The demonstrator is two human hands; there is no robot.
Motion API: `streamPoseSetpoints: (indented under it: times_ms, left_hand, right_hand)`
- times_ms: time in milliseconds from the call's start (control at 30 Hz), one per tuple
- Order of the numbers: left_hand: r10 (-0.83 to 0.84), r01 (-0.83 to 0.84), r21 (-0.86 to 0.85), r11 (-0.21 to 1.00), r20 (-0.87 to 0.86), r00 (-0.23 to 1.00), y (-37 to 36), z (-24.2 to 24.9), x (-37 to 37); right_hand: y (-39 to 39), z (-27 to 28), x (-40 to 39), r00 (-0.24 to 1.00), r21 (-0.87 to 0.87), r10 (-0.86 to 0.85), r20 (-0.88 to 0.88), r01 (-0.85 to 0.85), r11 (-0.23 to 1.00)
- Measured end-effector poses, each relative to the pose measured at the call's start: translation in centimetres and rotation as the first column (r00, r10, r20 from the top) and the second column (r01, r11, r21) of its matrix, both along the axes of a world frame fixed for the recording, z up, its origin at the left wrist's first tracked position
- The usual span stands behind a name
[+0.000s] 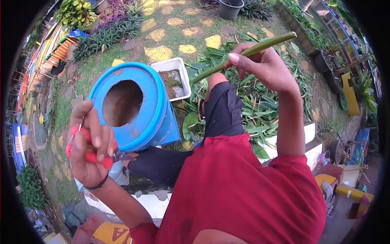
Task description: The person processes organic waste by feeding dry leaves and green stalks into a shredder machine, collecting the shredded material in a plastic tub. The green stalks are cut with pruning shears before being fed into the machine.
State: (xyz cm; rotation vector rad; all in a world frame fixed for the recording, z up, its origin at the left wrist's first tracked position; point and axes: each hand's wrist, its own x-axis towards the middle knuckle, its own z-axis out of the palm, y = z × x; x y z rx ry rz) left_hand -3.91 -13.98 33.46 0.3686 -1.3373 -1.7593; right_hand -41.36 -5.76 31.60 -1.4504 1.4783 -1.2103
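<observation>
Red-handled garden shears [106, 163] sit in my left hand [90, 140], whose fingers are around the handles. Their metal blades point to the right, over the near side of a blue drum [156, 91] with a round hole in its top. My right hand [266, 69] pinches a thick green plant stalk [278, 40] between thumb and fingers. The stalk slants in the air from upper right to lower left, its lower end near a white basin [187, 78]. Below my right hand, cut green leaves [260, 103] lie heaped on the ground.
Yellow stepping stones [158, 53] cross the grass ahead. A grey pot [230, 9] stands at the far side, and leafy plants [107, 38] grow at the left. White tiled ledges [313, 152] are beside and beneath me. At the right are dark planters [327, 69].
</observation>
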Motion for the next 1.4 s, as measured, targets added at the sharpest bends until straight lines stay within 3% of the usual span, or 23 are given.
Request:
streamPoseSetpoints:
  times_ms: [100,167,200,267,300,333,367,400,467,533,567,600,667,733,800,867,900,967,1067,1200,1267,1333,1400]
  left_hand:
    - [-0.125,0.155,-0.051,0.987,0.379,0.917,1.3,-0.3,-8.0]
    - [-0.168,0.244,-0.064,0.968,0.559,0.812,3.1,-1.7,-12.3]
    - [-0.134,0.297,-0.155,0.942,0.640,0.757,3.2,-4.0,-14.0]
    - [0.054,0.352,-0.454,0.819,0.671,0.740,4.1,-8.5,-17.1]
    - [0.038,0.372,-0.450,0.812,0.677,0.735,4.4,-10.0,-18.0]
    - [-0.073,0.414,-0.271,0.869,0.757,0.649,4.7,-11.2,-18.5]
    - [-0.193,0.433,-0.082,0.897,0.811,0.552,5.0,-12.2,-19.0]
    - [-0.205,0.453,-0.075,0.888,0.818,0.537,5.2,-13.0,-19.8]
    - [-0.010,0.367,-0.235,0.900,0.830,0.558,5.8,-14.5,-20.7]
    - [0.003,0.398,-0.205,0.894,0.892,0.452,5.1,-16.1,-20.4]
    - [0.029,0.411,-0.185,0.893,0.934,0.357,4.7,-16.9,-20.3]
    - [0.026,0.432,-0.180,0.884,0.940,0.339,4.6,-17.6,-20.4]
    - [0.007,0.373,-0.136,0.918,0.944,0.329,4.3,-18.9,-20.1]
    - [-0.070,0.356,-0.059,0.933,0.938,0.341,4.1,-20.7,-20.0]
    - [-0.100,0.251,-0.012,0.968,0.898,0.428,3.9,-22.3,-20.6]
    - [-0.114,0.262,0.010,0.965,0.916,0.385,3.4,-23.8,-20.4]
    - [-0.112,0.216,0.024,0.976,0.907,0.406,3.4,-24.3,-20.6]
    - [-0.106,0.155,0.044,0.987,0.903,0.416,3.6,-25.3,-20.6]
    - [-0.090,0.086,0.060,0.994,0.910,0.405,3.8,-27.0,-20.2]
    - [-0.011,0.055,-0.011,0.998,0.919,0.394,4.4,-28.6,-19.6]
    - [0.018,-0.014,-0.014,1.000,0.922,0.386,4.5,-29.0,-19.3]
    - [0.007,-0.045,0.011,0.999,0.929,0.371,4.7,-29.6,-19.1]
    - [-0.004,-0.076,0.032,0.997,0.936,0.352,4.8,-30.0,-19.4]
  right_hand:
    - [3.2,-0.9,-0.3,0.994,0.170,0.066,0.082,-0.079,0.982]
    - [4.8,-2.3,-0.1,0.987,0.181,0.083,0.138,-0.107,0.978]
    - [5.3,-3.1,-0.1,0.986,0.178,0.075,0.152,-0.102,0.979]
    - [5.7,-6.0,-0.8,0.921,0.119,0.076,0.383,-0.131,0.984]
    - [5.8,-7.0,-0.4,0.878,0.100,0.022,0.478,-0.079,0.992]
    - [5.2,-10.8,-1.0,0.921,0.078,0.007,0.389,-0.040,0.996]
    - [5.1,-11.9,-0.4,0.870,0.089,-0.043,0.491,-0.001,0.996]
    - [5.1,-12.7,-0.3,0.794,0.126,-0.055,0.605,-0.028,0.992]
    - [4.9,-15.8,-0.6,0.749,0.086,0.048,0.661,-0.140,0.986]
    - [4.9,-20.6,-1.8,0.810,0.052,0.135,0.571,-0.199,0.979]
    - [5.4,-21.7,-2.8,0.822,0.118,0.052,0.567,-0.144,0.982]
    - [5.9,-23.0,-4.4,0.898,0.163,-0.002,0.439,-0.077,0.984]
    - [7.2,-27.0,-7.5,0.916,0.219,-0.245,0.319,0.180,0.959]
    - [8.5,-33.0,-11.1,0.791,0.308,-0.494,0.362,0.398,0.864]
    - [11.0,-39.8,-14.3,0.807,0.429,-0.590,0.023,0.526,0.735]
    - [14.1,-46.2,-16.4,0.822,0.474,-0.432,-0.371,0.568,0.673]
    - [15.5,-48.5,-17.4,0.839,0.573,-0.296,-0.457,0.532,0.623]
    - [17.9,-51.8,-18.9,0.815,0.709,0.029,-0.579,0.486,0.511]
    - [18.4,-54.7,-21.1,0.641,0.779,0.444,-0.626,0.482,0.401]
    - [16.1,-57.7,-23.5,0.421,0.681,0.539,-0.729,0.527,0.508]
    - [15.4,-60.3,-24.5,0.411,0.712,0.591,-0.694,0.509,0.483]
    - [14.5,-62.5,-24.7,0.440,0.693,0.538,-0.719,0.514,0.505]
    - [13.3,-65.0,-24.4,0.621,0.764,0.447,-0.644,0.495,0.413]
